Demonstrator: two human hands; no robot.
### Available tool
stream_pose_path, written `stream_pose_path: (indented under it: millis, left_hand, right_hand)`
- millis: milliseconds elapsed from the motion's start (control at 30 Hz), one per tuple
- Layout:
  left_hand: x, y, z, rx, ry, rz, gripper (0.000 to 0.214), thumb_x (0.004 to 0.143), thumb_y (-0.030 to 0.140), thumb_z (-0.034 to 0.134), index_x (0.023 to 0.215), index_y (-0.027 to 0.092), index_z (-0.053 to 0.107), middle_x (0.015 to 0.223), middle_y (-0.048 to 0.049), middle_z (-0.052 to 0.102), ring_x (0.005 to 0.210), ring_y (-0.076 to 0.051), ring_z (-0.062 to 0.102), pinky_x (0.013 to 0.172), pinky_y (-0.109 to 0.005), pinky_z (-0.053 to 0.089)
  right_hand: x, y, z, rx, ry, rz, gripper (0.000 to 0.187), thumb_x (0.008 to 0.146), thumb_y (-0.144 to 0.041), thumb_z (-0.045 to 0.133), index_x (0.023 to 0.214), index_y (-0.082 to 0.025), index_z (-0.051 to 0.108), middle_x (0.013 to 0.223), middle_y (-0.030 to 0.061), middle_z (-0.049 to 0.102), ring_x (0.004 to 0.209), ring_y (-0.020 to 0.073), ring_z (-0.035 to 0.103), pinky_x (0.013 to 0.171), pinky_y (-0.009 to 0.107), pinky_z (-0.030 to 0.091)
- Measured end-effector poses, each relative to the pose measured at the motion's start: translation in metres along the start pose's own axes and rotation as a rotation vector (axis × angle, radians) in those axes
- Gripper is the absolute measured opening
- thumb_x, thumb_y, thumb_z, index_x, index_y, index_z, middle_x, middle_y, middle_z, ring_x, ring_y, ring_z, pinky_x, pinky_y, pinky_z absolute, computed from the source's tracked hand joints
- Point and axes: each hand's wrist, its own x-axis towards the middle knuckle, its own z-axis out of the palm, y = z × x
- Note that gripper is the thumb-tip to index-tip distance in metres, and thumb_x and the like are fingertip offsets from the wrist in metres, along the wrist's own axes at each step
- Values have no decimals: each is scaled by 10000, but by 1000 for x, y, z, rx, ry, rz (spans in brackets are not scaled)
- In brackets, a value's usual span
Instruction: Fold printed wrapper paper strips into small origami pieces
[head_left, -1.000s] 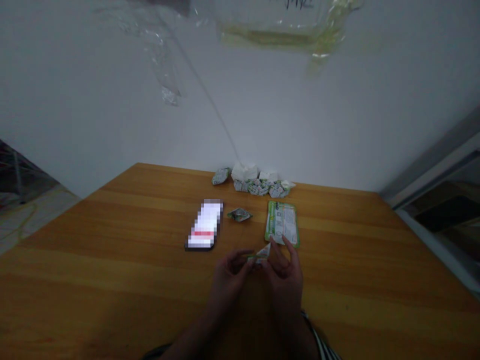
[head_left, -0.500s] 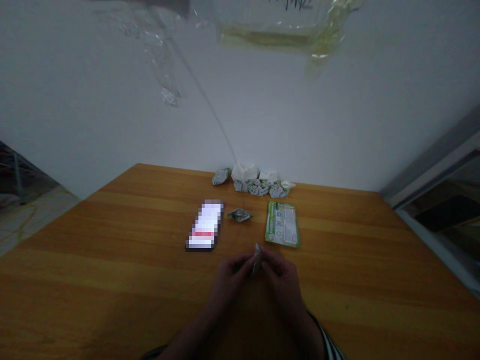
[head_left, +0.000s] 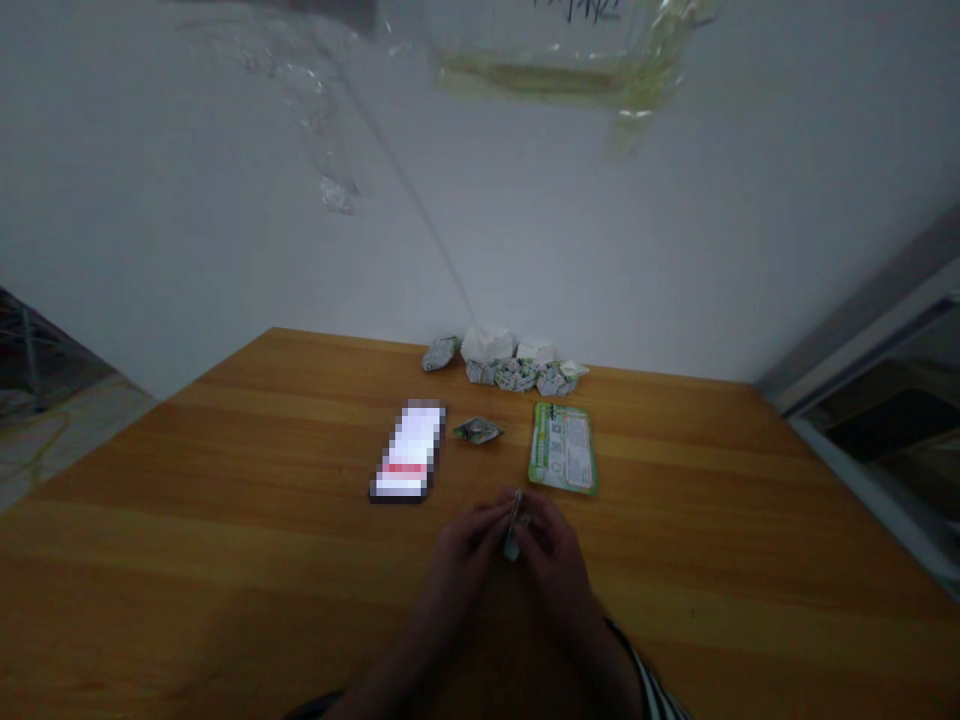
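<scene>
Both my hands meet over the wooden table [head_left: 225, 520] near its front middle. My left hand [head_left: 466, 555] and my right hand [head_left: 553, 552] pinch a small folded paper piece [head_left: 514, 525] between their fingertips, held edge-up. Just beyond them lies a flat green-bordered printed sheet [head_left: 564, 448]. A small folded paper shape [head_left: 477, 431] sits to its left, apart from my hands.
A phone with a lit screen [head_left: 409, 451] lies left of centre. A row of several folded paper shapes [head_left: 510, 362] lines the table's far edge by the white wall. A clear plastic bag [head_left: 555, 50] hangs above. A window frame [head_left: 870, 330] is at the right.
My hands have drawn together and folded the paper piece from a spread, flat shape into a narrow upright one. My right fingers left the green-bordered sheet.
</scene>
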Motion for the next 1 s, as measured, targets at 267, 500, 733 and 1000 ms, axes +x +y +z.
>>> stream_pose_path:
  millis: [267, 500, 733, 1000]
  left_hand:
    - [-1, -2, 1, -29, 6, -78, 303, 765, 196, 567, 1062, 174, 628, 990, -84, 694, 889, -231, 648, 815, -345, 512]
    - [0, -5, 1, 106, 17, 51, 256, 753, 141, 533, 976, 191, 649, 1006, -83, 637, 933, -212, 611, 851, -335, 484]
    - [-2, 0, -4, 219, -5, -50, 231, 876, 323, 466, 991, 197, 621, 806, -52, 673, 730, -192, 615, 665, -289, 466]
    - [3, 0, -16, 29, -155, -59, 213, 814, 330, 586, 956, 193, 668, 923, -64, 706, 851, -201, 637, 773, -296, 485]
  right_hand:
    - [-1, -8, 0, -145, -15, -34, 334, 824, -307, 598, 1145, -220, 623, 1177, 78, 643, 1082, 234, 597, 953, 383, 470]
    - [-4, -9, 1, -467, 71, -182, 335, 792, -248, 623, 1125, -245, 665, 1276, 71, 582, 1183, 268, 518, 1032, 450, 384]
    - [-9, -11, -6, -602, -35, -176, 414, 821, -156, 513, 1212, -256, 605, 1162, 69, 658, 1038, 249, 615, 936, 434, 467]
    - [6, -21, -22, -251, -54, 7, 235, 795, -321, 611, 987, -251, 727, 1007, 55, 729, 947, 264, 669, 873, 443, 507]
